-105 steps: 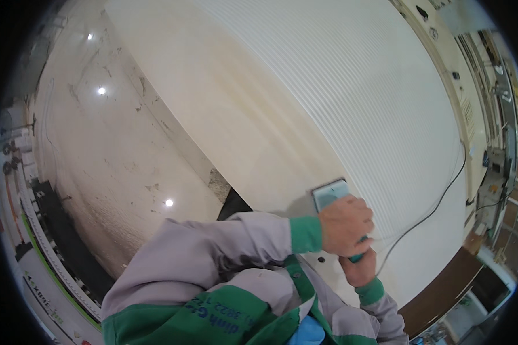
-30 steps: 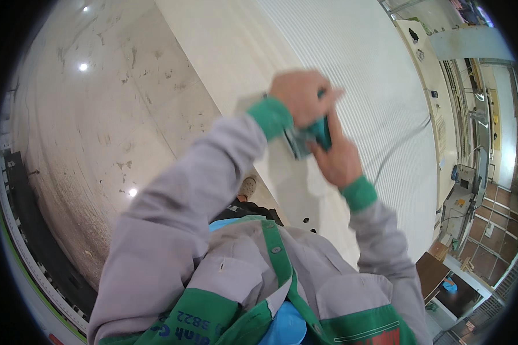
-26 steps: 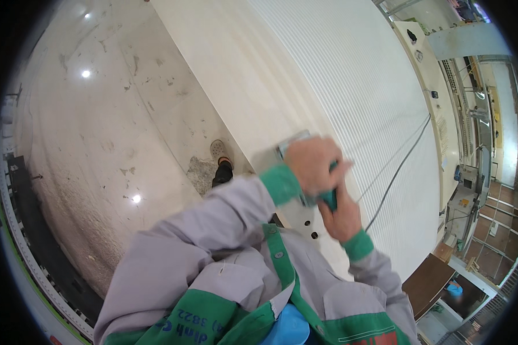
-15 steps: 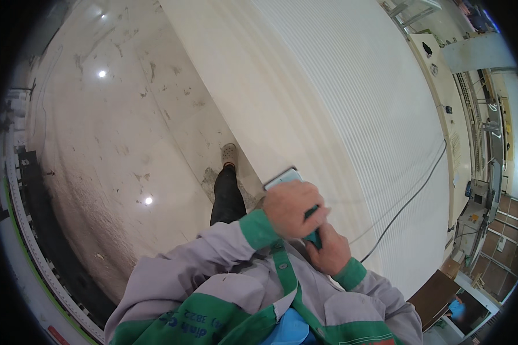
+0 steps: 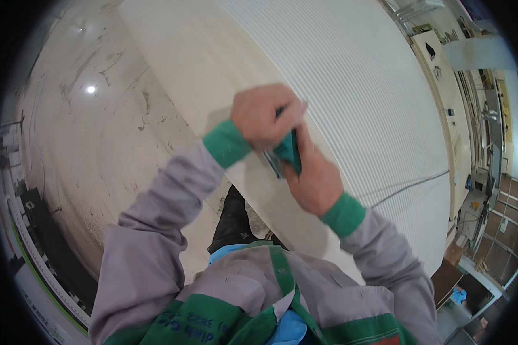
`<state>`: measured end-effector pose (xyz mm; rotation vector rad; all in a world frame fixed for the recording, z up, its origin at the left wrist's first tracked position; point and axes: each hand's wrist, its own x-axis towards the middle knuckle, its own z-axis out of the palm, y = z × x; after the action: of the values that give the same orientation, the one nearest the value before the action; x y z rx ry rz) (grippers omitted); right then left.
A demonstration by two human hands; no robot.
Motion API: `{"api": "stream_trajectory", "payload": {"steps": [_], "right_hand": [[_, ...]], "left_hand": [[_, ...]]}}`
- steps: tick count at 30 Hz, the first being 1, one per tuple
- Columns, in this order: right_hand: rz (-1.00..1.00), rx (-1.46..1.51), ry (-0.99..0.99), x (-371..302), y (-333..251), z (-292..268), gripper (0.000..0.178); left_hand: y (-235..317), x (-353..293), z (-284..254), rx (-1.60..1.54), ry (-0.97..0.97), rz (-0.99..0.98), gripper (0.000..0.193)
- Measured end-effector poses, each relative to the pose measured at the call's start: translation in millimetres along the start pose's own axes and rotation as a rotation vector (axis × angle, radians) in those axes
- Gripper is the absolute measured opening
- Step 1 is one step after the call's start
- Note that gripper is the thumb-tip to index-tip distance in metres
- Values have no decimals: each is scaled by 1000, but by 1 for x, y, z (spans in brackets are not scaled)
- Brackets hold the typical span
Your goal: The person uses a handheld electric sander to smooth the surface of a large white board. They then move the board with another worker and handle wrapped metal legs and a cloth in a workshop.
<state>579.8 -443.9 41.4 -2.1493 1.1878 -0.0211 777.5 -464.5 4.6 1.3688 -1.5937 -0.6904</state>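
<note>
"Steadiness, perhaps, is why the teal hand-held power tool (image 5: 290, 152) with flat grey base (image 5: 275, 167) is gripped two-handed?"

"Probably. Its top is covered by the left hand (image 5: 267, 115), fingers curled; its body is wrapped by the nearly closed right hand (image 5: 316, 179)."

"And its place?"

"Over the smooth cream strip (image 5: 195, 57), beside the white ridged panel (image 5: 357, 115); contact cannot be told."

Teal tool (image 5: 290, 152) — farther from the torso (image 5: 239, 283) than just before.

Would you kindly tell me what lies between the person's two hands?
In the head view, a teal tool lies between the left hand and right hand, gripped by both.
</note>
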Motion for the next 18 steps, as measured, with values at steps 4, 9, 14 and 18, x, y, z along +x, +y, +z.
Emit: {"api": "stream_trajectory", "payload": {"steps": [4, 9, 14, 18], "right_hand": [[-60, -38, 68, 119, -35, -18, 87], [74, -66, -3, 234, -63, -61, 96], [-61, -92, 179, 186, -12, -63, 83], [134, 1, 151, 74, 32, -49, 84]], "left_hand": [[-62, 84, -57, 20, 69, -63, 39], [-96, 181, -112, 247, 19, -240, 54], [-81, 183, -47, 234, -38, -185, 51], [-29, 118, 32, 71, -104, -110, 46]]}}
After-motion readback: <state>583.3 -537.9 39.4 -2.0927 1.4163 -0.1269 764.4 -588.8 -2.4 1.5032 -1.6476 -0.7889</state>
